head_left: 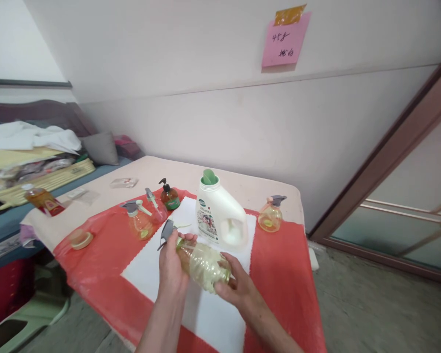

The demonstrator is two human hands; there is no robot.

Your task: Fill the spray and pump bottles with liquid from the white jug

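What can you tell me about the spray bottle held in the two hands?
The spray bottle looks like clear, yellow-green plastic, with a ridged, shiny body. Its grey spray head is at the neck end, with a thin pale part jutting out beside it. It is tilted on its side, head toward the left and base toward the right. The left hand holds the neck end, the right hand the base end, in front of the white jug. Whether it contains liquid is unclear.
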